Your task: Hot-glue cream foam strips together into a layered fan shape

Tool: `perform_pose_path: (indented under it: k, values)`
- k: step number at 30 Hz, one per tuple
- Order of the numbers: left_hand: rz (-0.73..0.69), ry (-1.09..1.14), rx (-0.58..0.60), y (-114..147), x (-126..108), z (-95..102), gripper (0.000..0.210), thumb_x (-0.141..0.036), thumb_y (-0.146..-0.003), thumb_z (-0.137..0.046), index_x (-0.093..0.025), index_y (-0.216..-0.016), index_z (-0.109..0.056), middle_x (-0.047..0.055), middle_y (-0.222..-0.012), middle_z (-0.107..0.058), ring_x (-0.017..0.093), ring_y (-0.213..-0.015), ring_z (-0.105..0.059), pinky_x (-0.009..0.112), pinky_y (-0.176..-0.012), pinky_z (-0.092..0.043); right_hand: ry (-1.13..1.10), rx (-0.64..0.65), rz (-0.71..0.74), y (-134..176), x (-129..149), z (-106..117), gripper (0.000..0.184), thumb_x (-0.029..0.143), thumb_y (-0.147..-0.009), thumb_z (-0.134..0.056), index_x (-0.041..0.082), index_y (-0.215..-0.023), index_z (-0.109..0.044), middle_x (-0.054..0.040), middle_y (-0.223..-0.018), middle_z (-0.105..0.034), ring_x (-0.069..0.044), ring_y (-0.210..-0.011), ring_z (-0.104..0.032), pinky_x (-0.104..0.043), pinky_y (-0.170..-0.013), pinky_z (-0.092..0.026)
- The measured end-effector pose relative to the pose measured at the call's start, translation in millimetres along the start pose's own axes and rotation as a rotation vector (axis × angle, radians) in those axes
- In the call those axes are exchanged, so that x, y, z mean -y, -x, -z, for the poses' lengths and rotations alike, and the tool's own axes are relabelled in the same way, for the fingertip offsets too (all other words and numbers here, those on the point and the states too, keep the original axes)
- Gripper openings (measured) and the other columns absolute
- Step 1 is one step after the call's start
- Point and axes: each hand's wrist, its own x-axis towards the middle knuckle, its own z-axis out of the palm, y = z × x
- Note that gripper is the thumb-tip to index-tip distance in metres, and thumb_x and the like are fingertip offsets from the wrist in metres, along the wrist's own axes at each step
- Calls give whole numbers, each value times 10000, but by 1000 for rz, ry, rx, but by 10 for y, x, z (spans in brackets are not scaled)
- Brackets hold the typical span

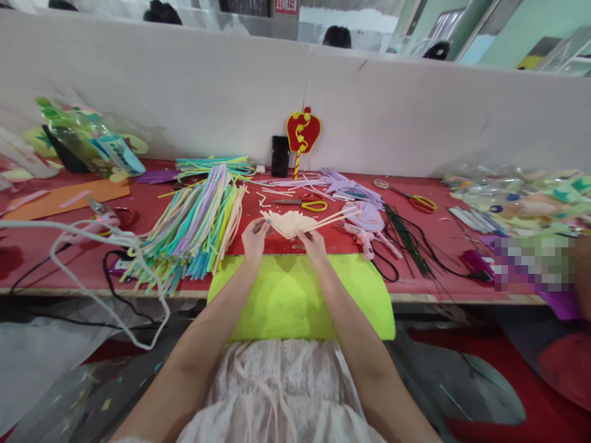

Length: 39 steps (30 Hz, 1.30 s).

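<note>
Between my two hands is a cream fan-shaped piece (289, 223) that looks made of pipe cleaners, with loose stems sticking out to its right. My left hand (255, 239) pinches its left edge. The lower right of the piece is gripped by my right hand (312, 242), thumb on top. Beneath it are a red mat (332, 241) and a bright yellow-green sheet (295, 295) hanging over the table edge. Just beyond lie yellow-handled scissors (313, 203). A large bundle of pastel pipe cleaners (191, 221) lies to the left of my left hand.
Lilac pipe cleaners (353, 187) and a glue gun (362, 239) lie to the right, by dark green stems (406, 240). At the back stand a red and yellow fan-like ornament (310, 132) and a black phone (280, 157). A white cable (159, 311) loops at left.
</note>
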Motion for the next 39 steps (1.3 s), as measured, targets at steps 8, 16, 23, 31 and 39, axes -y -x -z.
perform_pose_path:
  k: [8, 16, 23, 31, 39]
  values:
    - [-13, -11, -22, 7, -30, 3, 269, -325, -674, -758, -157, -850, -642, 25, -775, -689, 137, -675, -660, 318, -742, -560, -7, 11, -15, -1, 8, -12, 397, 509, -644, -724, 182, -845, -625, -28, -777, -682, -204, -757, -655, -319, -599, -574]
    - [27, -12, -3, 5, -3, -13, 246, -307, -695, -742, -157, -866, -649, 27, -794, -693, 151, -683, -667, 349, -750, -562, -9, 16, -31, 10, 27, -21, 396, 508, -627, -734, 190, -833, -618, -19, -764, -681, -202, -747, -655, -316, -605, -575]
    - [11, -11, -27, 7, -25, 9, 224, -298, -708, -731, -161, -865, -648, 21, -786, -691, 151, -688, -672, 349, -763, -560, 5, 15, -54, -2, 9, -22, 415, 517, -608, -739, 199, -845, -617, -26, -808, -696, -211, -759, -665, -333, -625, -577]
    - [71, 19, 40, 41, -47, -28, 288, -326, -666, -769, -153, -867, -658, 51, -844, -715, 174, -743, -686, 366, -769, -572, 4, 21, -57, 12, 25, -24, 406, 509, -617, -741, 196, -850, -625, -23, -814, -699, -205, -760, -664, -324, -626, -577]
    - [82, 32, 43, 19, -11, 0, 315, -362, -609, -804, -149, -785, -652, 32, -808, -702, 151, -719, -669, 346, -787, -564, 11, 4, -60, 20, 39, -43, 426, 518, -590, -754, 182, -827, -644, -29, -781, -696, -203, -738, -662, -323, -610, -578]
